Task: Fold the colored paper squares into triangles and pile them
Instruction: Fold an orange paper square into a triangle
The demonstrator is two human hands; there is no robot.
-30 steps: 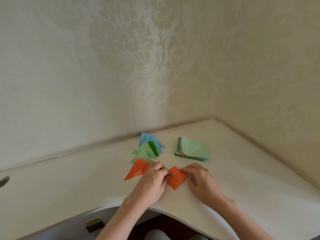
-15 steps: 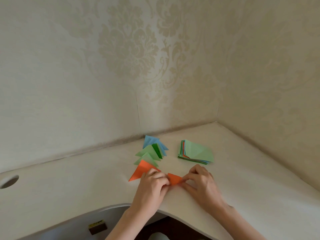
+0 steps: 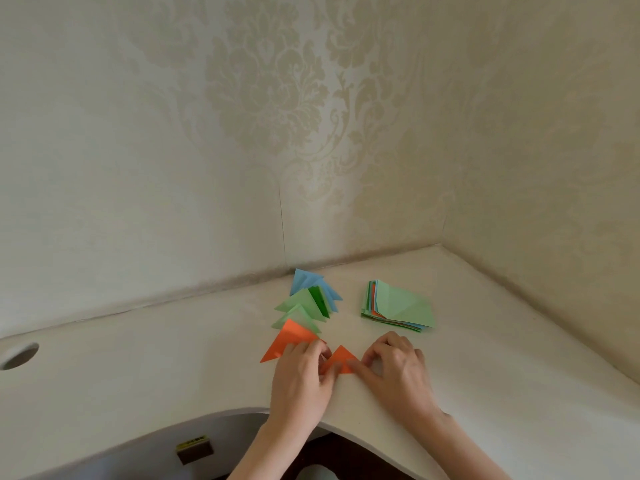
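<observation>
Orange triangle (image 3: pixel 341 359) lies flat on the bench (image 3: pixel 502 358) near its front edge, apex pointing away from the person, between both hands. Left hand (image 3: pixel 300 377) pinches its left corner, fingers curled over the paper; its fingertips also overlap the near corner of a 2nd orange triangle (image 3: pixel 289 341). Right hand (image 3: pixel 396 370) holds the right corner w/ thumb and curled fingers pressing the fold down. Both grips closed on the paper.

The 2nd orange one sits just left, front piece of the triangle pile (image 3: pixel 308 306): behind it light green, then dark green, then blue ones at the back, fanned and overlapping, running toward the wall (image 3: pixel 173 150).

Right of the pile, apart from it, is the square stack (image 3: pixel 398 306), light green sheet on top, w/ orange, blue and green edges showing at its left side.

Far left of the bench: a round hole (image 3: pixel 19 355). Below the curved front edge, a small dark block w/ yellow label (image 3: pixel 194 449).
</observation>
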